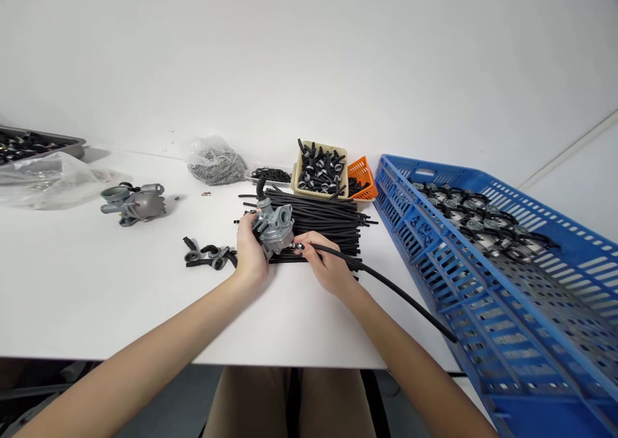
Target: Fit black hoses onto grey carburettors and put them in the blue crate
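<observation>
My left hand [251, 254] is wrapped round a grey metal carburetor [279, 230], tilted above the table, with a black elbow tube [261, 187] sticking up from its top. My right hand [329, 267] pinches a long black rubber hose [400, 292] close to its end. At that end a small shiny metal clip [299, 247] shows, right beside the carburetor's lower side; whether the hose sits on a fitting there I cannot tell. Beneath and behind both hands lies a pile of black hoses [323, 219]. Black caps with grey rings [219, 259] lie left of my left hand.
Another carburetor [140, 205] stands at left. Along the wall are a grey tray [72, 147], a plastic bag of small metal parts [217, 164], a cream basket [345, 161] of black caps and an orange basket [369, 190]. A blue crate [434, 277] holding several carburetors flanks my right arm.
</observation>
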`<state>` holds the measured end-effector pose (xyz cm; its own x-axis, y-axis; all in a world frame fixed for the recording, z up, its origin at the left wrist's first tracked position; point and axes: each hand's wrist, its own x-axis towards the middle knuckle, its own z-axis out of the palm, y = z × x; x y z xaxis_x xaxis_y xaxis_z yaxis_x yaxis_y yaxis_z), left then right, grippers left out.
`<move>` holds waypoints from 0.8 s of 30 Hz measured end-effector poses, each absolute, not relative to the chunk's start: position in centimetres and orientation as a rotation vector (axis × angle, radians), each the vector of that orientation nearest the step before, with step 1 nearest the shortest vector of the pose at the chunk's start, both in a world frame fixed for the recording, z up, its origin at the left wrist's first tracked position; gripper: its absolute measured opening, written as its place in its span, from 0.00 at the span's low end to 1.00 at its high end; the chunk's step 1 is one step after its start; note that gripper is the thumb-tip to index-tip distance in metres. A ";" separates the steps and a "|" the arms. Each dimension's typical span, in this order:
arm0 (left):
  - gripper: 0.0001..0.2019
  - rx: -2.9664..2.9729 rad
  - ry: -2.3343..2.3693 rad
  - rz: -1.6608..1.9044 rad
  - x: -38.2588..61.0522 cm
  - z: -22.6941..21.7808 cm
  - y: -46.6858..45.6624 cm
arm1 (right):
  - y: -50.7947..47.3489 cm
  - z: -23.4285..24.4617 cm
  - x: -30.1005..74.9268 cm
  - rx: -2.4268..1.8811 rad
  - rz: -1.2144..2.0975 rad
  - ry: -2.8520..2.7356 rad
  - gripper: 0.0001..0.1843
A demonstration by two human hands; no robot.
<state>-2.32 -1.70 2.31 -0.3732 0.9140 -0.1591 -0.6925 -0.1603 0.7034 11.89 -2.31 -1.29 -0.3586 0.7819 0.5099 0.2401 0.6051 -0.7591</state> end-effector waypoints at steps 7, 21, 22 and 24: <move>0.12 0.374 0.880 1.717 -2.5 2.5 -1.7 | -2.0 -0.9 12.1 -0.868 0.771 -1.905 0.15; 0.09 0.351 0.914 1.780 -2.7 1.9 -1.4 | -3.3 0.4 11.1 -0.976 0.673 -1.944 0.18; 0.09 0.355 0.907 1.784 -2.6 1.9 -1.4 | -3.3 0.4 11.1 -0.977 0.660 -1.939 0.18; 0.08 0.375 0.899 1.797 -2.6 2.0 -1.5 | -3.2 0.6 11.0 -0.997 0.626 -1.923 0.17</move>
<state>-2.60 -1.55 1.98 -0.4067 0.8999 -0.1572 -0.6652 -0.1738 0.7262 11.00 -3.19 0.63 -0.3128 0.8308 0.4603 0.4003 0.5548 -0.7293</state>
